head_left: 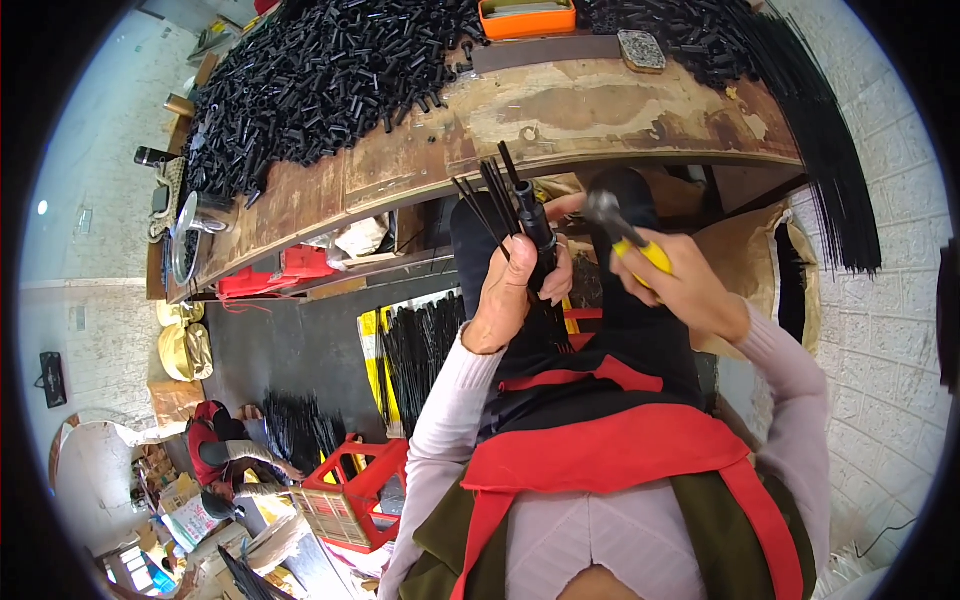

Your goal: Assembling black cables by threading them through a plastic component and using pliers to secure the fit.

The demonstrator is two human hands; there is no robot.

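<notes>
Two hands in view, both closed on work. Left hand (505, 295): fingers wrapped round a black tube (537, 228) and several thin rods (497, 195), thumb pressed along the near side. Tube and rods stick up past the fist, tilted toward the bench (590, 105); the tube is at the right of the rods. Position: above the person's lap, just short of the bench's front edge.

Right hand (690, 280): curled round the yellow-and-black grip of a tool (648, 256). Its grey metal head points up and left, near the tube, with a gap between them. Head blurred; exact type of tool cannot be told.

Bench, left and back: large heap (330, 90) of short black tubes. Back edge: orange tray (527, 20); speckled block (642, 51) to its right. Right end: long black strands (840, 190) hanging over the edge.

Person wears a red-banded apron (610, 447). Floor, left: more black rods (425, 340) beside a yellow sack (371, 365); red crate (385, 470) nearer. Lower left: co-worker (208, 450) bent forward, one arm reaching toward the crate.
</notes>
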